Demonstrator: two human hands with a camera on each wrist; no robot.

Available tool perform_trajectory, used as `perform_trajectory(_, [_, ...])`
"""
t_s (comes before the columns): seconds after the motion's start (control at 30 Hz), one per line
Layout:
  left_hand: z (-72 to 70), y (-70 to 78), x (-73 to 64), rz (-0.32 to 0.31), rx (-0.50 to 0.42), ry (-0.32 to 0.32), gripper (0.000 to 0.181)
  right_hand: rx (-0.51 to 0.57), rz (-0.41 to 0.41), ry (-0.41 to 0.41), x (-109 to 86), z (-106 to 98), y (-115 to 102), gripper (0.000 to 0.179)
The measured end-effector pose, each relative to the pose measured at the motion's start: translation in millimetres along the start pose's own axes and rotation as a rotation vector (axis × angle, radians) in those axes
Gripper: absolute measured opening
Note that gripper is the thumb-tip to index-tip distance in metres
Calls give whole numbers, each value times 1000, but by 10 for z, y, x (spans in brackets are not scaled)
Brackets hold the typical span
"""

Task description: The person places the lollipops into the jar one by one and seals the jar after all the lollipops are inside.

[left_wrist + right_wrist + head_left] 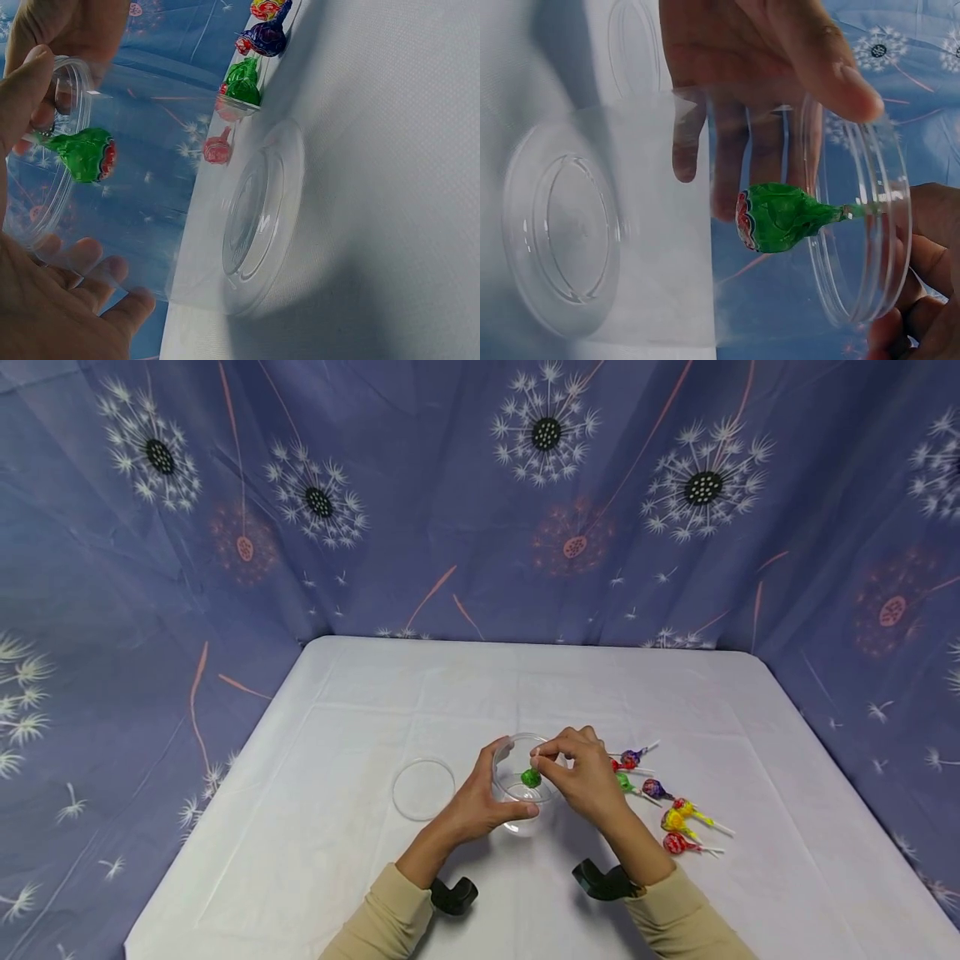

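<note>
My left hand [476,802] grips a clear plastic jar [517,828] from the left side, its thumb near the rim and its fingers spread along the wall. Over the jar's open mouth, my right hand [588,777] pinches the stick of a green-wrapped lollipop [531,777]. In the right wrist view the lollipop head [776,217] hangs inside the jar, below the rim and apart from the base [525,225]. No other lollipop shows inside the jar; those seen through its wall in the left wrist view lie on the table.
Several wrapped lollipops lie to the right of my right hand, among them a red one [675,843], a yellow one [672,821] and a purple one [657,789]. A clear round lid [394,789] rests left of the jar on the white-covered table [337,735]. Patterned blue cloth [450,510] hangs behind.
</note>
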State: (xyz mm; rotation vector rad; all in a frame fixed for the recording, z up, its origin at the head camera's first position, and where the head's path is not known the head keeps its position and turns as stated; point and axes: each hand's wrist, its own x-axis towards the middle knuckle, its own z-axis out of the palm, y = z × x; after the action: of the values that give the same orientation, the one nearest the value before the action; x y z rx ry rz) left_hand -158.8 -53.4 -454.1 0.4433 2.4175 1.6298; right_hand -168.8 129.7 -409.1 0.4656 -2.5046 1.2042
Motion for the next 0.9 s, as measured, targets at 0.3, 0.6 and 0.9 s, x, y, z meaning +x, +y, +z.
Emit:
perform_trajectory(0.3, [-1,10,-3,9,-6,-5,98,-65,8,-16,-1,68,15,4])
perform_trajectory(0.6, [3,-8,-5,-2,-11,-14,97,-164,-8,-11,-8,126,5,7])
perform_trajectory(0.9, [9,-7,-7,6,-18,-13,98,-191,-35,-2,-9,138,15,7])
